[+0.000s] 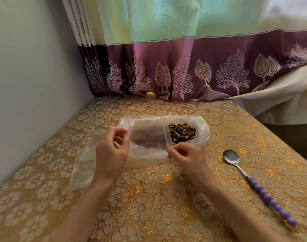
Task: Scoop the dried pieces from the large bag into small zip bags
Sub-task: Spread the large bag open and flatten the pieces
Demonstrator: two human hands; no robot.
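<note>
A large clear plastic bag lies open at the table's middle, with brown dried pieces showing in its mouth. In front of it I hold up a small clear zip bag. My left hand pinches its left edge and my right hand pinches its right edge by the zip strip. Seen through the small bag, the pieces behind look blurred. A metal spoon with a purple beaded handle lies on the table to the right, apart from both hands.
More clear plastic bags lie flat at the left under my left forearm. The table has a gold floral cover. A wall runs along the left and a purple curtain hangs behind.
</note>
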